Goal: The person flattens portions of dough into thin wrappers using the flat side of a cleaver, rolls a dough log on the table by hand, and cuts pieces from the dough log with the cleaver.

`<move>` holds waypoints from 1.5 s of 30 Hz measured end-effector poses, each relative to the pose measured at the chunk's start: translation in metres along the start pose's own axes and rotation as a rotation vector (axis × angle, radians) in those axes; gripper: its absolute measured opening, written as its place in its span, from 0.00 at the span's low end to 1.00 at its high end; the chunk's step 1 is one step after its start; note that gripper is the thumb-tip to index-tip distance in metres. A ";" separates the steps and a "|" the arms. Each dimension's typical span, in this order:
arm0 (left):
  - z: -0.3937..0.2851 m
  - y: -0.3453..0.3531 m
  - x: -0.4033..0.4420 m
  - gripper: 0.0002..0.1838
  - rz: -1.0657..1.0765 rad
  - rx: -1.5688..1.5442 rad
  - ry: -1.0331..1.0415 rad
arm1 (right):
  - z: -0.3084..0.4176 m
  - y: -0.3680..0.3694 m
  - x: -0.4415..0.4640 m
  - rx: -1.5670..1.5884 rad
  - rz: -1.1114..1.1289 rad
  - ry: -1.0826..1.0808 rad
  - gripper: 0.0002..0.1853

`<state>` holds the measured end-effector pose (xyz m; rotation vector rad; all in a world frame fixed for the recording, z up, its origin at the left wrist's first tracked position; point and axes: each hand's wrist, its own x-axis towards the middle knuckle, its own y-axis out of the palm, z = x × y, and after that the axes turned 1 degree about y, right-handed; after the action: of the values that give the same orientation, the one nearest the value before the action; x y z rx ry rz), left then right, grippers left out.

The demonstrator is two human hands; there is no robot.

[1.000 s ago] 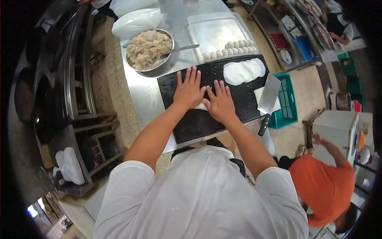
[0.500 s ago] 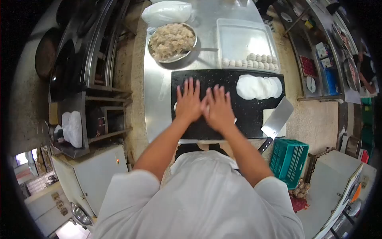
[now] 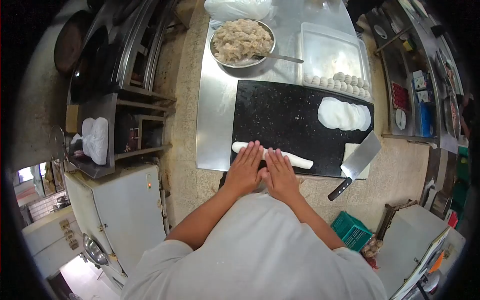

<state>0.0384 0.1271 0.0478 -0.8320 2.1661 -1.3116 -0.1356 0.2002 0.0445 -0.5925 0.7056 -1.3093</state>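
Note:
A long white dough roll [image 3: 301, 162] lies near the close edge of a black board [image 3: 280, 117]. Flat on its middle, with fingers stretched forward, rest my left hand [image 3: 245, 171] and my right hand [image 3: 281, 174]. The hands are side by side, thumbs close together, and both ends of the roll stick out past them. To the right on the board sits an overlapping row of thin white dough rounds [image 3: 344, 114]. A cleaver [image 3: 361, 156] lies at the board's right corner on a folded white cloth [image 3: 350, 150], its handle over the edge.
Behind the board, a metal bowl [image 3: 220, 61] holds pale minced filling [image 3: 242, 40] and a utensil with a long handle [image 3: 287, 58]. Beside it, a clear plastic tray [image 3: 305, 50] contains several round dumplings [image 3: 350, 84]. A green crate [image 3: 351, 231] stands below at right.
Both hands have come back toward my body, from mid-board to its near edge. More of the dough roll, mostly covered before, now shows. The camera view has shifted too.

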 end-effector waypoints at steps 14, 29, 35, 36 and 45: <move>0.051 -0.014 0.116 0.38 -0.013 0.111 0.231 | -0.004 -0.035 0.122 -0.258 -0.456 0.074 0.34; 0.078 -0.027 0.197 0.42 -0.110 0.147 0.191 | -0.032 -0.045 0.128 -0.537 -0.527 0.365 0.34; 0.081 -0.038 0.079 0.43 -0.020 0.147 0.242 | -0.004 -0.022 0.043 -0.414 -0.294 0.202 0.39; 0.086 -0.028 0.046 0.43 0.011 0.055 0.190 | 0.001 -0.007 0.018 -0.368 -0.298 0.189 0.39; 0.077 -0.034 0.129 0.46 -0.022 0.207 0.004 | -0.029 -0.037 0.070 -0.520 -0.429 0.339 0.36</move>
<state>0.0071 -0.0235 0.0346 -0.7725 1.9866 -1.5191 -0.1737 0.1245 0.0440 -0.9915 1.2692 -1.6541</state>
